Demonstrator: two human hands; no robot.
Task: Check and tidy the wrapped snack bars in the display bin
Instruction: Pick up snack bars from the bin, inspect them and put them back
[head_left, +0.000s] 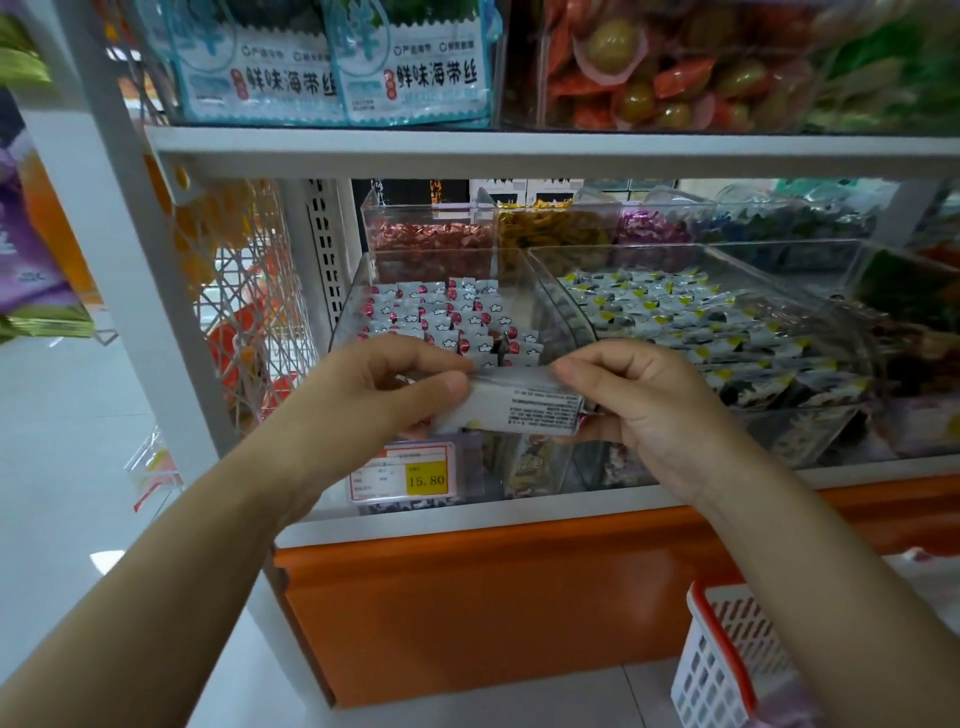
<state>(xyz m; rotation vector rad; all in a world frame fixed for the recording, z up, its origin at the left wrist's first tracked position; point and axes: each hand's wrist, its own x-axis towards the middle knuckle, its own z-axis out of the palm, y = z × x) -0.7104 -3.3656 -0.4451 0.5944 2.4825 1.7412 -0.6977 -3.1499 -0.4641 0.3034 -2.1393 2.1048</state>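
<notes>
Hands, left (387, 387) and right (641, 400), pinch one snack bar (524, 402) above bin (353, 291).

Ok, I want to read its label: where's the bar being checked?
Centre of the head view, the wrapped bar is held between the left hand and right hand, in front of the display bin, above the price tag.

Even bright light, edges bowed (wide lens), top perhaps blurred.

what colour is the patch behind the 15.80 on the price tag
Yellow, on the red-edged white price tag, clearest in the head view.
</notes>
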